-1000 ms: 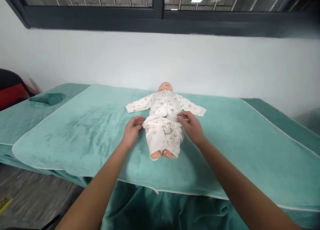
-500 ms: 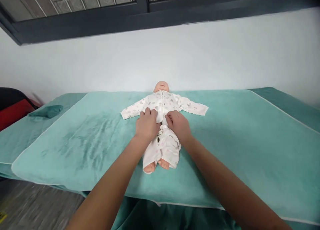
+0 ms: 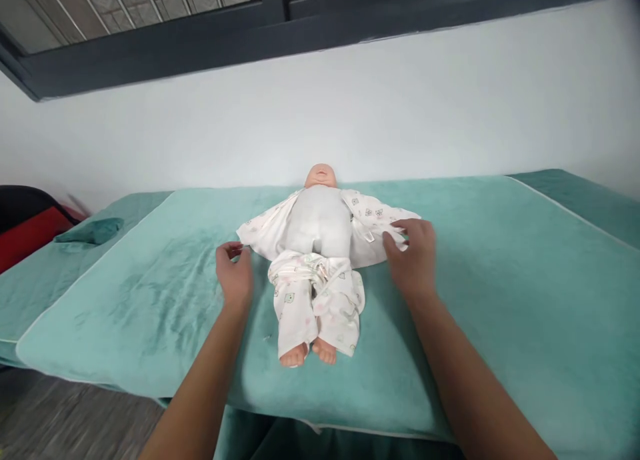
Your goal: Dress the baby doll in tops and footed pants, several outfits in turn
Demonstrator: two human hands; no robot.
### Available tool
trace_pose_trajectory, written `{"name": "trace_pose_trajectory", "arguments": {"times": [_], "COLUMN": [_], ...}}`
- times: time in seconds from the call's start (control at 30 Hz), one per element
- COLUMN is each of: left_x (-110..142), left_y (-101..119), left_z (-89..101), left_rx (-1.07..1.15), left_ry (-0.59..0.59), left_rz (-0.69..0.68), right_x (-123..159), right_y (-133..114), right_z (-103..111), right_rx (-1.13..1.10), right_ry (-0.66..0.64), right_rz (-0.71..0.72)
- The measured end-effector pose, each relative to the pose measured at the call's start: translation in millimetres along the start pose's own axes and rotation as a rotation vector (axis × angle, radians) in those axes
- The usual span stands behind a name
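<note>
A baby doll lies on its back with its head toward the wall. Its white printed shirt is spread apart at the front, baring the pale cloth torso. Matching trousers cover the legs, bunched at the top, and both feet stick out below. My left hand pinches the edge of the shirt near the cuff on the left. On the right, my right hand has thumb and fingers closed around the other front edge, beside that sleeve's end.
A green plush cover with pale piping lies over the bed under the doll. Behind it rises a white wall below a dark window frame. A red and black object stands at the left edge.
Both hands have moved apart from the shirt's middle to its two sides. The shirt front has opened, showing the torso and the top of the trousers.
</note>
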State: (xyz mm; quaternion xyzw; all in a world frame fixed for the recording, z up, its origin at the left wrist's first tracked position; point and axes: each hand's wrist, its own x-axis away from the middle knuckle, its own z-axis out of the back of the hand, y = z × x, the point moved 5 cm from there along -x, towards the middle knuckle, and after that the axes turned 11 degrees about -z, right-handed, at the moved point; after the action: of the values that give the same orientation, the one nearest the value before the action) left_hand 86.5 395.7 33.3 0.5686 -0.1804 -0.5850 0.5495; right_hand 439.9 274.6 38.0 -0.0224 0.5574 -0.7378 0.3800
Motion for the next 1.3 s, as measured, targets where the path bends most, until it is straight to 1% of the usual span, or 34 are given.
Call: {"name": "trace_pose_trajectory", "arguments": {"times": [0.03, 0.07, 0.1, 0.13, 0.17, 0.2, 0.23, 0.33, 0.4, 0.47, 0.53, 0.6, 0.7, 0.77, 0.9, 1.0, 1.07, 1.13, 1.2, 1.23, 1.3], "left_x": [4.0, 8.0, 11.9, 16.0, 19.7, 22.4, 23.9, 26.0, 28.5, 31.8, 34.2, 35.4, 37.2, 39.3, 42.0, 40.6, 40.3, 40.4, 39.9, 39.6, 38.9], "left_y": [2.8, 5.4, 7.8, 10.5, 13.1, 15.1, 16.4, 16.6, 16.9, 18.2, 18.5, 15.6, 10.5, 11.5, 20.5, 26.5, 28.4, 28.6, 27.6, 27.0, 26.4], "left_z": [-2.1, -6.4, -12.0, -18.5, -23.3, -25.8, -26.3, -22.6, -19.9, -17.5, -15.2, -13.7, -13.3, -13.8, -12.3, -9.9, -9.6, -10.1, -10.4, -10.3, -9.6], "left_rx": [0.029, 0.072, 0.123, 0.184, 0.241, 0.290, 0.331, 0.425, 0.489, 0.563, 0.634, 0.655, 0.604, 0.581, 0.573, 0.561, 0.551, 0.557, 0.572, 0.581, 0.595], "left_ry": [-0.039, -0.117, -0.227, -0.368, -0.492, -0.586, -0.654, -0.786, -0.884, -0.972, -1.005, -0.979, -0.934, -0.964, -1.096, -1.149, -1.177, -1.189, -1.175, -1.162, -1.139], "left_rz": [-0.033, -0.036, -0.019, 0.001, 0.020, 0.037, 0.053, 0.110, 0.126, 0.108, 0.082, 0.086, 0.128, 0.140, 0.115, 0.058, 0.023, 0.001, -0.011, -0.016, -0.022], "right_x": [9.4, 19.5, 29.3, 37.5, 43.5, 47.0, 48.5, 51.3, 55.1, 60.1, 65.8, 69.7, 70.7, 71.4, 73.8, 74.5, 74.0, 72.5, 72.4, 73.0, 74.9], "right_y": [-8.0, -15.4, -21.7, -26.4, -29.3, -30.5, -30.0, -25.2, -22.6, -20.2, -16.4, -10.2, -1.8, -2.4, -13.3, -16.0, -14.8, -12.7, -11.8, -12.3, -14.8], "right_z": [-11.6, -23.3, -33.3, -40.5, -44.8, -46.8, -47.1, -44.6, -41.1, -37.2, -34.2, -32.3, -30.7, -32.0, -33.4, -31.9, -29.9, -26.8, -24.5, -24.2, -25.3], "right_rx": [-0.075, -0.145, -0.196, -0.229, -0.253, -0.277, -0.305, -0.372, -0.373, -0.363, -0.352, -0.330, -0.286, -0.306, -0.358, -0.299, -0.243, -0.199, -0.181, -0.183, -0.206], "right_ry": [-0.154, -0.318, -0.467, -0.586, -0.677, -0.747, -0.807, -1.020, -1.115, -1.129, -1.103, -1.045, -0.930, -0.927, -1.004, -0.999, -0.929, -0.795, -0.673, -0.636, -0.615], "right_rz": [-0.009, -0.029, -0.048, -0.057, -0.054, -0.048, -0.045, -0.040, -0.012, 0.008, -0.022, -0.102, -0.212, -0.216, -0.078, 0.031, 0.105, 0.161, 0.192, 0.201, 0.210]}}
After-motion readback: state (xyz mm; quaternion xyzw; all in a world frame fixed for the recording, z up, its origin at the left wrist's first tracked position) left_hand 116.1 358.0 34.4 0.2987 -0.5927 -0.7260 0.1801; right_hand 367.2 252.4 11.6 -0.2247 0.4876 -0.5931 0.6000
